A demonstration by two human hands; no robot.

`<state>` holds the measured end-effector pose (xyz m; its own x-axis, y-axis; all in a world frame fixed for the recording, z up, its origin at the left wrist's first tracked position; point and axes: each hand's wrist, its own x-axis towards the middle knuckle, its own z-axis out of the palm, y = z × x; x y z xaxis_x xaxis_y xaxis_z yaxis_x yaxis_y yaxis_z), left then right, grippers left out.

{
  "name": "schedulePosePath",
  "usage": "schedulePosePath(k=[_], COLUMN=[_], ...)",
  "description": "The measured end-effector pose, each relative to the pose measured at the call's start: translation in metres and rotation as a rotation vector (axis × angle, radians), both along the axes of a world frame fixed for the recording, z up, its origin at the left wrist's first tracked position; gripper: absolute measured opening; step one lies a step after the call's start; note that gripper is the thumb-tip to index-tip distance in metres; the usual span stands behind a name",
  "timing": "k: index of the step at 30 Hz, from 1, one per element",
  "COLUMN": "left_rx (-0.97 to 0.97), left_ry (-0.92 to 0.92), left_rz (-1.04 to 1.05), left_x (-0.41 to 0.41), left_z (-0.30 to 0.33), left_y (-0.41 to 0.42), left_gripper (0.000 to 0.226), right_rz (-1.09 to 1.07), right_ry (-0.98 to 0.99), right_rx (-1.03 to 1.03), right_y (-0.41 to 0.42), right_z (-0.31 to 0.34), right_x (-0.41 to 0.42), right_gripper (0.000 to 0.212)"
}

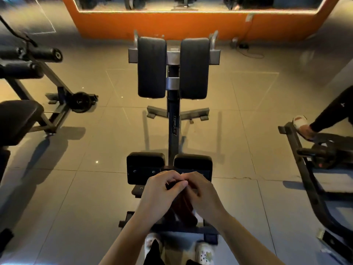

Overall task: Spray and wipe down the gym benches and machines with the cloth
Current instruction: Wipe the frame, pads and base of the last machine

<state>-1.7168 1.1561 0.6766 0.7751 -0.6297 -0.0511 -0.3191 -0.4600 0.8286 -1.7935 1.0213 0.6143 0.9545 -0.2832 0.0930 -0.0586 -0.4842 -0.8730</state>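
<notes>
Both hands meet low in the near centre, just in front of my shoes (pixel 204 252). From the fingers outward: my left hand (pixel 162 194) has its fingers curled in, thumb and forefinger pinching something dark at the top; my right hand (pixel 202 194) curls the same way, fingertips meeting the left's at that pinch. Below them hangs a dark reddish cloth (pixel 184 207), which I judge is what both hands grip, though the pinch itself is too dim to read fully. Both wrists are bent inward and the forearms rise from the bottom edge in a narrow V.

No spray bottle shows anywhere, so spraying cannot start from this pose.

Risks as I judge them: with both hands busy on the cloth, a loose pinch could let it drop onto the floor tiles (pixel 80 188) and pick up grit. The bench (pixel 172 131) runs away from me, its near pads (pixel 146 159) just beyond my knuckles and its far pads (pixel 151 66) well apart, so reaching those means leaning over the frame. A person's foot (pixel 302 127) rests on the machine to the right.
</notes>
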Motion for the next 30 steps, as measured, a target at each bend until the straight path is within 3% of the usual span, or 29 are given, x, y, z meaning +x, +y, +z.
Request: schedulePosePath(k=[8, 13, 15, 17, 21, 24, 30], left_rx=[-0.032, -0.125, -0.152, -0.152, -0.079, -0.092, 0.033], left_ry=[-0.008, 0.017, 0.011, -0.032, -0.141, -0.081, 0.050], left_rz=[0.153, 0.347, 0.382, 0.397, 0.366, 0.375, 0.389], left_x=[-0.009, 0.004, 0.017, 0.036, 0.089, 0.138, 0.203], left_z=[0.017, 0.031, 0.034, 0.035, 0.033, 0.026, 0.028], left_y=[0.002, 0.046, 0.073, 0.105, 0.191, 0.280, 0.427], left_gripper=[0.010, 0.018, 0.020, 0.022, 0.017, 0.008, 0.040], right_rz=[0.089, 0.312, 0.347, 0.331, 0.384, 0.424, 0.475], right_ry=[0.048, 0.124, 0.086, 0.063, 0.131, 0.218, 0.212], right_rx=[0.113, -0.066, -0.160, -0.193, -0.111, -0.013, -0.005], right_y=[-0.004, 0.017, 0.038, 0.063, 0.127, 0.195, 0.328], right_z=[0.024, 0.037, 0.037, 0.033, 0.038, 0.051, 0.074], right_x=[-0.011, 0.016, 0.034, 0.057, 0.122, 0.178, 0.264], right_gripper=[0.014, 0.026, 0.014, 0.008, 0.017, 0.017, 0.016])
